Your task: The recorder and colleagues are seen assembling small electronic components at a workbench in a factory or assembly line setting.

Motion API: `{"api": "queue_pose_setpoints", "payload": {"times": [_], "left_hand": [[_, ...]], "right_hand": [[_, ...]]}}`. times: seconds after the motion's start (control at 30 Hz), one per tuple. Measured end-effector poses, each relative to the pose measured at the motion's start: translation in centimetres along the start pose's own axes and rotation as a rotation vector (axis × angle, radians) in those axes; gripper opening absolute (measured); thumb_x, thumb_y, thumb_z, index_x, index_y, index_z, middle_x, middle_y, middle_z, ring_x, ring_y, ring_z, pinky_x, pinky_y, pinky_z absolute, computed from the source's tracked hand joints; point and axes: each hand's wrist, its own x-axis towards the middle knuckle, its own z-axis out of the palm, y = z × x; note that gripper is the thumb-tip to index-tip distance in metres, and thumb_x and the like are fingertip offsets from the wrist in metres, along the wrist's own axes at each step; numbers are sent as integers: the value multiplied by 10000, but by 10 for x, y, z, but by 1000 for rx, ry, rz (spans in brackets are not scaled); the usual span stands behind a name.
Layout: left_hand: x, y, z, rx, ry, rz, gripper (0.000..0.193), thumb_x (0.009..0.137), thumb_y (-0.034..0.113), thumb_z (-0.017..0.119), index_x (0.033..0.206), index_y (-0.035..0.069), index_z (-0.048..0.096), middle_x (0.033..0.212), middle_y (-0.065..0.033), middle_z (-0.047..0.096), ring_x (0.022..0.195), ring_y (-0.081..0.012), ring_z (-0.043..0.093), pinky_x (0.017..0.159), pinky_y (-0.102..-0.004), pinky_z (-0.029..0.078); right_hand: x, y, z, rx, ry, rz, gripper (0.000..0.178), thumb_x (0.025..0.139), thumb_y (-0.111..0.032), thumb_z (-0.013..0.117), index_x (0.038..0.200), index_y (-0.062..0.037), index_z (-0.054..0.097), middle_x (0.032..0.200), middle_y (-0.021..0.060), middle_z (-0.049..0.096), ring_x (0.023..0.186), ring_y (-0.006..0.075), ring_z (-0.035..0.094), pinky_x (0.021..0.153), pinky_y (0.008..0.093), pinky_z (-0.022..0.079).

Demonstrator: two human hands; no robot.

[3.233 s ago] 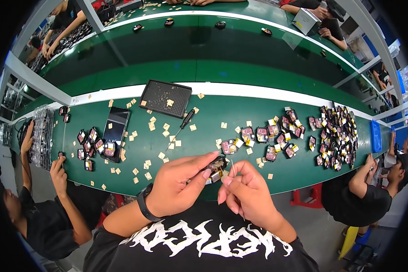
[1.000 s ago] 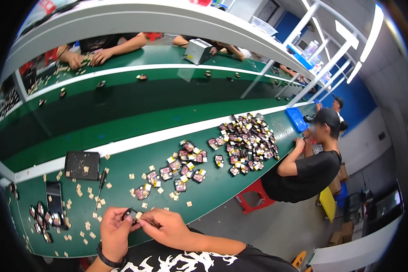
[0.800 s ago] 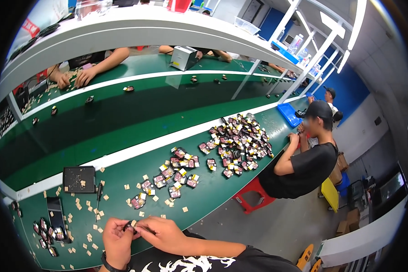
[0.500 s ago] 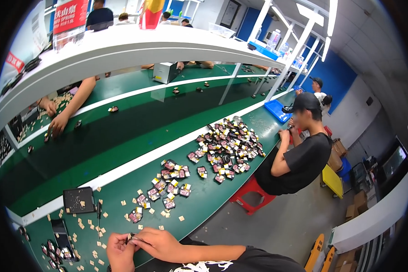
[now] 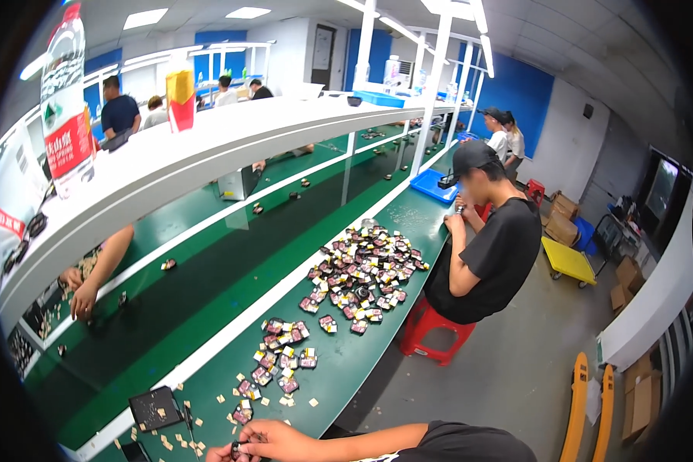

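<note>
a small black plastic module, its details hard to make out, was pinched near the lower edge by the bare left hand, partly cut off, and bare right hand; beyond lay pink-and-black square modules and a cropped dark phone.

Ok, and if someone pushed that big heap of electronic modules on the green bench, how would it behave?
The heap of electronic modules would probably spread unevenly, since its pieces lie loosely jumbled. Single modules seem unlikely to roll, looking flat and squarish. Their white and yellow parts seem to stick out, so might snag on neighbours.
</note>
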Motion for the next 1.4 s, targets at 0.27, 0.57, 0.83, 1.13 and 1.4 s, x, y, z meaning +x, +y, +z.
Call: {"api": "queue_pose_setpoints", "payload": {"times": [0.27, 0.57, 0.83, 1.13, 1.4], "left_hand": [[3, -15, -34, 217, -97, 5, 254, 946, -12, 597, 1192, -22, 535, 998, -100, 652, 759, -138, 622, 691, -246, 515], [-10, 1, -39, 223, -96, -226, 205, 960, 60, 618, 1143, -2, 550, 921, -104, 670, 643, -102, 589, 566, -228, 488], [-26, 13, -42, 81, 39, -400, 287, 990, 66, 528, 1264, -15, 509, 954, -110, 665, 720, -139, 633, 642, -241, 505], [-43, -6, -50, 177, -63, -415, 371, 1021, 134, 511, 1343, -51, 500, 880, -85, 662, 690, -143, 628, 612, -220, 474], [-52, -4, -65, 131, -91, -452, 410, 1051, 185, 459, 1384, -53, 475, 887, -81, 665, 697, -135, 639, 616, -209, 488]], "right_hand": [[2, 9, 3, -280, -67, 108, 174, 932, -153, 671, 994, -16, 585, 777, 78, 673, 708, 138, 660, 621, 310, 551], [-3, 23, 1, -398, -246, 93, 134, 926, -187, 623, 983, -68, 645, 869, 46, 676, 757, 158, 656, 658, 331, 542], [-24, 10, 0, -466, -226, -416, 204, 944, -225, 638, 1075, -69, 625, 894, 31, 571, 640, 189, 551, 617, 336, 481], [-26, -12, 16, -982, -621, -290, 155, 917, -184, 497, 844, -83, 589, 904, 79, 589, 724, 253, 657, 612, 384, 553], [-24, -10, 36, -983, -702, -111, 167, 914, -178, 513, 877, -35, 592, 894, 121, 554, 718, 263, 661, 571, 373, 553]]}}
